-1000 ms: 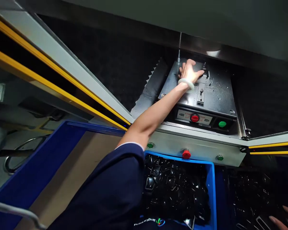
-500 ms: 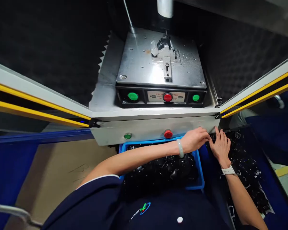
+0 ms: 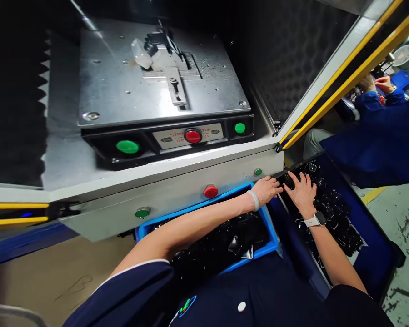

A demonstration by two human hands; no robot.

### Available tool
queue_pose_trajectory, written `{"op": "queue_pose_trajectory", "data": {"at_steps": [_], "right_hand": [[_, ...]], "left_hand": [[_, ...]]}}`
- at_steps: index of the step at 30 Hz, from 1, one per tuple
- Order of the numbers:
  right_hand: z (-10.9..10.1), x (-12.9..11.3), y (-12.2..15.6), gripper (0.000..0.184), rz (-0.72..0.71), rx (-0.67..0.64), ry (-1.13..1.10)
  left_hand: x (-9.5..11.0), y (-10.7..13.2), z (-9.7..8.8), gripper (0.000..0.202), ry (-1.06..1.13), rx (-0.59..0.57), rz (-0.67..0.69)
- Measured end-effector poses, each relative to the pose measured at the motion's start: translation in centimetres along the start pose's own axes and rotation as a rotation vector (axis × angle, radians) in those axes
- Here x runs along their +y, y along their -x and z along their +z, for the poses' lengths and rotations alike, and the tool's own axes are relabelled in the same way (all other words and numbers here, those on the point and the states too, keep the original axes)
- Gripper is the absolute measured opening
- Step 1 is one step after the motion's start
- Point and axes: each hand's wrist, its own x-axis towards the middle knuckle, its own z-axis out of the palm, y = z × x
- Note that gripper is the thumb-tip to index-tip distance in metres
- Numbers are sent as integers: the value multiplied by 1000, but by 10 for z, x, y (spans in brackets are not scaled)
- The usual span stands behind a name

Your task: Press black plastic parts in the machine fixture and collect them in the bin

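My left hand (image 3: 267,189), with a pale bangle on the wrist, reaches across a blue bin (image 3: 269,227) of black plastic parts toward a dark blue tray (image 3: 371,245) on the right. Its fingers curl at the tray's near corner; what they hold is hidden. My right hand (image 3: 303,190), with a white watch on the wrist, lies on the black parts (image 3: 334,218) in that tray, fingers spread. Both hands nearly touch under the machine's front edge.
A press machine stands ahead, with a steel plate (image 3: 122,86), a small fixture (image 3: 157,50), two green buttons (image 3: 127,146) and a red stop button (image 3: 193,135). Yellow-striped guard rails (image 3: 327,86) flank it. Another person in blue (image 3: 378,97) sits at far right.
My left hand came off the fixture on the steel plate and dropped down to the right tray, where my right hand joined it. The view has swung right and down.
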Motion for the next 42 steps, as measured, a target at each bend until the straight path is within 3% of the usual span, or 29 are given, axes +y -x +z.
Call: {"op": "queue_pose_trajectory", "data": {"at_steps": [8,11,16,21,24,28,31,34,37,42], "right_hand": [[16,29,33,56,136,-60,34],[30,58,57,48,241,-121,64],[49,111,121,47,343,-242,102],[41,152,160,55,384,-368,111],[24,165,143,51,363,-412,89],[11,142,65,56,201,-254,13],[20,107,-6,67,115,-155,-44],[38,89,-46,77,108,-157,-81],[55,101,-37,69,161,-165,-80],[68,144,34,53,297,-141,-2]], "left_hand": [[-1,5,4,15,25,22,-34],[-2,6,5,18,37,24,-37],[0,2,5,19,30,18,-41],[-1,-2,7,16,82,13,-45],[-2,-2,8,16,92,28,-36],[-1,-2,6,15,91,18,-55],[2,-4,4,15,87,5,-74],[2,-4,3,17,80,6,-86],[2,-3,4,20,81,20,-83],[4,-2,5,23,82,34,-110]]}}
